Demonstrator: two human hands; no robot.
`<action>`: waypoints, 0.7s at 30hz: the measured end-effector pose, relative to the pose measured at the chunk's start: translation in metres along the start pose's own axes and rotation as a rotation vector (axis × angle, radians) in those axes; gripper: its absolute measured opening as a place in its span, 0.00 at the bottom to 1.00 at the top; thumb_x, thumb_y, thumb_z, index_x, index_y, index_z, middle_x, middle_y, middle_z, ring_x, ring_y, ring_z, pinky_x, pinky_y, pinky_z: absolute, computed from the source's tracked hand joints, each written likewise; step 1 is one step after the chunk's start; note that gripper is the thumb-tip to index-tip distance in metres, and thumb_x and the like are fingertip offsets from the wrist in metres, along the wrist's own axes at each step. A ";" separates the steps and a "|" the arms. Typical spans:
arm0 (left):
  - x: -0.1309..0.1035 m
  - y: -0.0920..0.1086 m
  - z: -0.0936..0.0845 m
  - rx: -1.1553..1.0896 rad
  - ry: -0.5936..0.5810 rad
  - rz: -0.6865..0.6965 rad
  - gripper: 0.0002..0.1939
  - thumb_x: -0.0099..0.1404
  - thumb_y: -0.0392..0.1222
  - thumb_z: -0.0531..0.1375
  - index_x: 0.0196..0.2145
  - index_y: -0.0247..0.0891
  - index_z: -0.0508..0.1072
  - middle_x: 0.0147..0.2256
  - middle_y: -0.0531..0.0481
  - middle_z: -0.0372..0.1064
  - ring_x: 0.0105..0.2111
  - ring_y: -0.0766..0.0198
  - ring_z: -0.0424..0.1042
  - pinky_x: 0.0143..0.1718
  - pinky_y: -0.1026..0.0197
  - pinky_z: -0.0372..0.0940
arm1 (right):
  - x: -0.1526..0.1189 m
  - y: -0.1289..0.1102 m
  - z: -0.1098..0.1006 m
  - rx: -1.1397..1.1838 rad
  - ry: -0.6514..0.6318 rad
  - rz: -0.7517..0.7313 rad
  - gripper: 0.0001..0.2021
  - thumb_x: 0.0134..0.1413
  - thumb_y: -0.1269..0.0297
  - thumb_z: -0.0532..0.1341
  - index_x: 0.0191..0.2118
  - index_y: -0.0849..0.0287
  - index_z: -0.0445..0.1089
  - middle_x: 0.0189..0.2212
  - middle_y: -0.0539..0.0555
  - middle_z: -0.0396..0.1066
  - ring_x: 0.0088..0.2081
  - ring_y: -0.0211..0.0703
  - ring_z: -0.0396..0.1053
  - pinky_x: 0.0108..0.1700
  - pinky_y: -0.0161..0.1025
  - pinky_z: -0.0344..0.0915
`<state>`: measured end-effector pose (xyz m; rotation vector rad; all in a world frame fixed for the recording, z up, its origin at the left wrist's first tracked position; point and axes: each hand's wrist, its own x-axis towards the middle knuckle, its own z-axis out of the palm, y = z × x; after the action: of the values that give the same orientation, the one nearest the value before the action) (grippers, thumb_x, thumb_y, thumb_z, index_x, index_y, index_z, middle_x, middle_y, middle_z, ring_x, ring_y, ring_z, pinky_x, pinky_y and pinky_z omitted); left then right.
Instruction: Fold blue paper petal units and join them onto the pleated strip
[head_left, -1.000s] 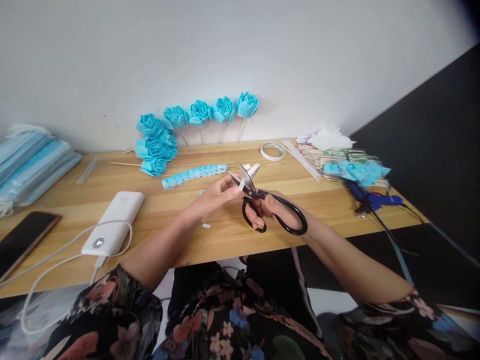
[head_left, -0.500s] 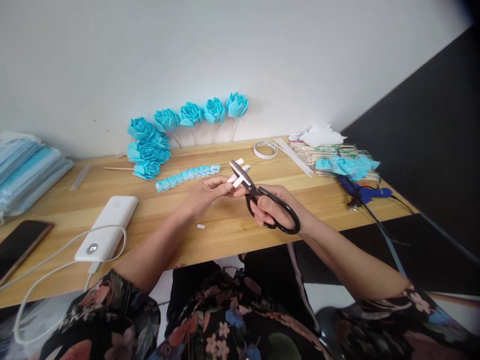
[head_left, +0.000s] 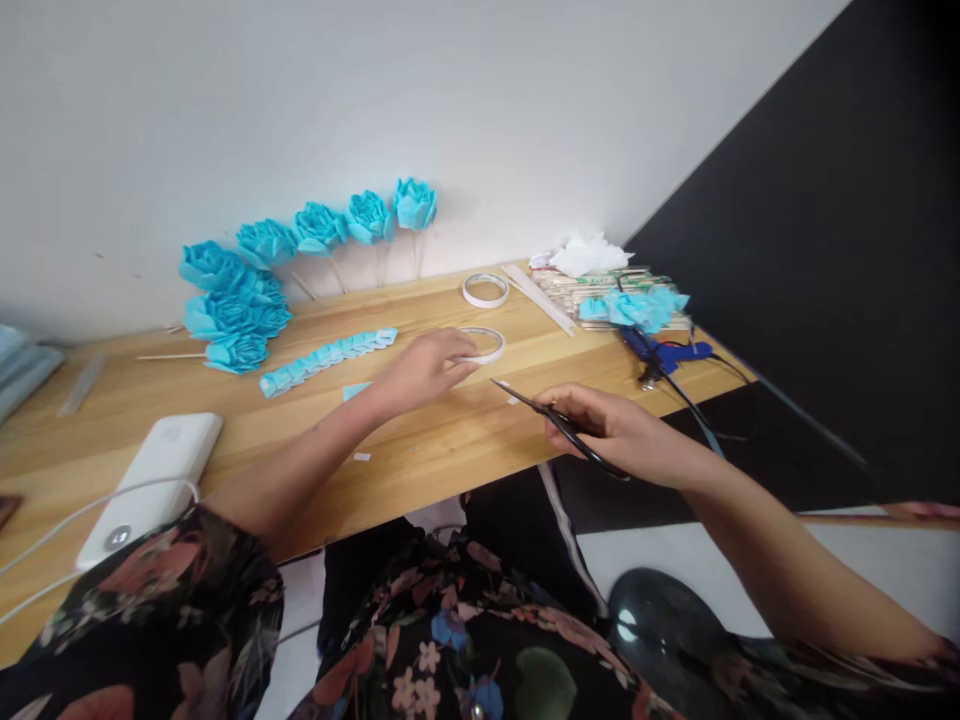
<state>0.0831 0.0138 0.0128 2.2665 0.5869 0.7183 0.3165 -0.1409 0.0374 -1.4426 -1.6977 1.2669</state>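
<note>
My left hand is just above the wooden table, its fingers closed on the near left edge of a roll of white double-sided tape. My right hand grips a pair of black-handled scissors, whose blades point left toward the tape. A small white scrap lies by the scissor tips, and another scrap is nearer the table's front edge. To the left of my left hand rests a pleated light-blue strip. Part of a flat blue piece shows beside my wrist.
Blue crepe-paper flowers on sticks lean on the wall, with more piled at left. Behind lies a second tape roll. At right are stacked sticks, blue scraps and a blue glue gun. A white power bank sits left.
My left hand has lowered to the table and now has a tape roll at its fingers. The scissors have moved right, away from the white strip. The view has shifted right.
</note>
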 end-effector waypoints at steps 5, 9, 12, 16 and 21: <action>0.037 -0.026 0.039 0.166 -0.086 0.092 0.10 0.64 0.41 0.62 0.41 0.39 0.80 0.53 0.39 0.72 0.57 0.45 0.68 0.60 0.45 0.58 | -0.003 0.005 -0.006 0.106 0.029 0.083 0.26 0.48 0.54 0.69 0.53 0.57 0.73 0.41 0.55 0.76 0.39 0.43 0.73 0.42 0.41 0.70; 0.032 -0.025 0.016 0.182 0.071 0.031 0.20 0.62 0.46 0.64 0.52 0.38 0.77 0.62 0.37 0.64 0.63 0.45 0.61 0.64 0.45 0.53 | 0.004 0.015 -0.011 0.239 -0.004 0.188 0.27 0.50 0.50 0.69 0.54 0.59 0.73 0.39 0.56 0.77 0.26 0.33 0.68 0.30 0.35 0.68; 0.012 -0.019 -0.019 0.150 0.180 -0.054 0.18 0.66 0.48 0.60 0.49 0.37 0.78 0.58 0.37 0.69 0.59 0.49 0.67 0.63 0.46 0.56 | 0.015 0.025 -0.011 0.336 -0.092 0.262 0.26 0.52 0.49 0.69 0.51 0.62 0.73 0.40 0.60 0.78 0.27 0.34 0.71 0.31 0.34 0.70; -0.022 -0.015 -0.050 0.091 0.267 -0.217 0.17 0.65 0.49 0.61 0.45 0.37 0.80 0.53 0.39 0.73 0.54 0.51 0.71 0.56 0.50 0.64 | 0.041 0.028 -0.002 0.440 -0.233 0.346 0.25 0.54 0.49 0.68 0.52 0.62 0.72 0.37 0.61 0.79 0.28 0.38 0.74 0.26 0.32 0.70; -0.056 -0.013 -0.059 0.012 0.326 -0.362 0.16 0.64 0.50 0.60 0.43 0.38 0.80 0.49 0.42 0.77 0.50 0.53 0.73 0.53 0.52 0.67 | 0.069 0.016 0.010 0.393 -0.330 0.258 0.27 0.53 0.56 0.69 0.58 0.59 0.70 0.45 0.62 0.78 0.36 0.40 0.76 0.28 0.31 0.69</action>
<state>0.0015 0.0176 0.0214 1.9858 1.1246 0.9021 0.2966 -0.0782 0.0089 -1.2922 -1.3730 1.9460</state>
